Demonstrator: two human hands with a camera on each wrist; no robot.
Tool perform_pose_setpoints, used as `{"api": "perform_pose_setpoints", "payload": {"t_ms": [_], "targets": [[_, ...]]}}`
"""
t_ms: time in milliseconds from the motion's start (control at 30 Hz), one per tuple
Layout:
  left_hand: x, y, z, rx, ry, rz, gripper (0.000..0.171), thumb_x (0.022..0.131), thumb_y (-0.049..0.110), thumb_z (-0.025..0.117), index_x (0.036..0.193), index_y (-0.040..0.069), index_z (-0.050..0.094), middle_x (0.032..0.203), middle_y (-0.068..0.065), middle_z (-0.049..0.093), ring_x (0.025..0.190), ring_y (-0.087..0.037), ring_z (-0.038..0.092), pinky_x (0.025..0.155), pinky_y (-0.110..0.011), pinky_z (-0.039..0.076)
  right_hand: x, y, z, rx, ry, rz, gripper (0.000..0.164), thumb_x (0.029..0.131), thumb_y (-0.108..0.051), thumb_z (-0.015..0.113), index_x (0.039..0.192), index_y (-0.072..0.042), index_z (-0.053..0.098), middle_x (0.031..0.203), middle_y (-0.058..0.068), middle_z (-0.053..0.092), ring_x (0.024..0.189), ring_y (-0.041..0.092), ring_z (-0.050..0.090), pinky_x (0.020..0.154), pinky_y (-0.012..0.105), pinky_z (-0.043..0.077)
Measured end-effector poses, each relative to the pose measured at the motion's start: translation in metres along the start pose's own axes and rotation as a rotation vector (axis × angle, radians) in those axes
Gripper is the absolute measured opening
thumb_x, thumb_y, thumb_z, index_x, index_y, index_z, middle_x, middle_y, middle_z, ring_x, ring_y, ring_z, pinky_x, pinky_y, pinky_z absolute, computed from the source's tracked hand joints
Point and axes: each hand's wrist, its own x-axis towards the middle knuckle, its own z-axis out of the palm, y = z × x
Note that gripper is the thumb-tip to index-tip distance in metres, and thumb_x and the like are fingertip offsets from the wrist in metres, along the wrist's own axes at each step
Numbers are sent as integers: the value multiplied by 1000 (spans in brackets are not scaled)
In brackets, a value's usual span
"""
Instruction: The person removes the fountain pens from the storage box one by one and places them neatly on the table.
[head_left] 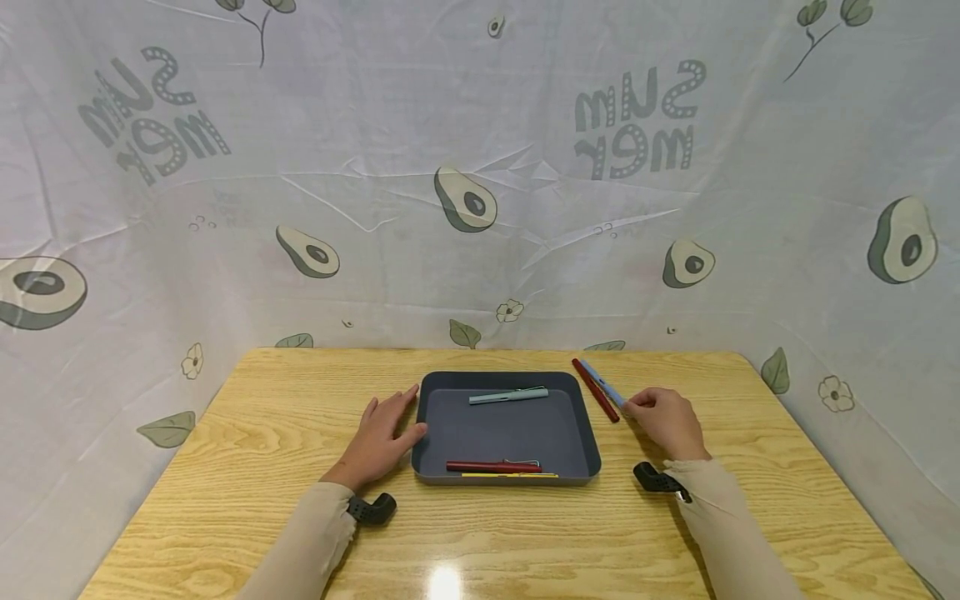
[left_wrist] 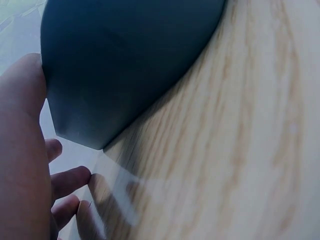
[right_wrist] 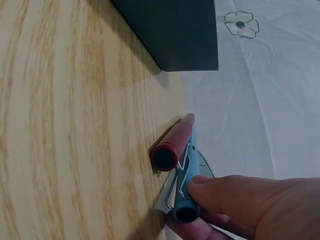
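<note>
My right hand (head_left: 667, 423) pinches the near end of a light blue pen (head_left: 604, 384) between thumb and fingers. Close alongside that pen lies a dark red pen (head_left: 596, 390) on the table, right of the tray; the right wrist view shows metal clips on both pens. My left hand (head_left: 381, 440) is at the left side of a dark grey tray (head_left: 495, 433), fingers extended and thumb at the rim. Inside the tray, a pale blue-grey pen (head_left: 508, 397) lies toward the back. A red pen (head_left: 487, 467) and a yellow pen (head_left: 517, 475) lie along its front wall, the yellow one partly hidden.
The wooden table (head_left: 525, 542) extends around the tray on all sides. Behind it and at both sides hangs a white cloth (head_left: 375, 250) printed with avocados, leaves and lettering. Each wrist bears a black curved device (head_left: 372, 509).
</note>
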Motion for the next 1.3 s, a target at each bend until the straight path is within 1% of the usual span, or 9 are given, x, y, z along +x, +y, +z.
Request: {"api": "perform_pose_setpoints", "payload": {"t_ms": [233,367,467,533,633,700,967,1167,1300], "targets": [[0,0,-1,-1,-21,-17,76,103,51,58,165,15,30,165,-9,39,154,-34,31,127,-57,4,0,-1,-4,26,-2,-18,34,106,-29,58,107,0,76,95,13,75,71,21,59,62,33,44],[0,0,-1,-3,-18,-15,76,103,51,58,165,15,31,164,-10,40,153,-34,31,127,-58,4,0,1,-12,26,3,-53,35,108,-27,56,110,1,75,97,15,75,71,21,59,62,34,45],[0,0,-1,-8,-7,-6,76,103,51,58,164,15,31,163,-11,41,153,-36,33,126,-58,5,0,1,-16,14,15,-87,33,108,-26,56,115,1,73,104,18,74,79,25,63,67,40,51],[0,0,0,-8,3,5,76,103,51,58,164,14,32,163,-12,42,152,-37,34,126,-60,6,1,0,-17,-3,20,-122,32,107,-24,58,120,2,72,112,20,71,90,33,65,75,47,54],[0,-2,0,-8,5,9,76,103,51,58,164,15,32,163,-11,41,152,-36,33,126,-59,6,2,-3,-17,-24,24,-182,32,105,-22,61,125,2,69,124,25,66,107,42,63,87,58,54],[0,-2,0,-2,-3,7,75,103,52,57,164,16,32,163,-11,41,153,-36,32,126,-59,5,2,-5,-18,-35,25,-217,33,105,-20,62,128,3,68,128,27,64,111,45,62,90,61,53],[2,0,-1,2,-20,14,71,106,51,53,165,18,31,163,-11,41,154,-37,30,126,-60,3,2,-13,-20,-22,26,-276,32,104,-17,63,129,3,67,129,25,65,111,43,63,93,59,53],[1,0,-1,-3,-13,31,57,112,36,42,164,14,33,163,-14,41,153,-40,31,125,-61,3,2,-17,-19,-10,-29,-266,33,106,-20,61,130,2,67,127,23,66,114,42,62,92,58,54],[1,0,-2,-5,-20,34,53,113,27,39,164,13,32,163,-13,40,154,-39,30,125,-61,3,2,-20,-19,10,-45,-272,34,105,-19,62,132,2,65,126,22,66,113,41,63,91,57,55]]}}
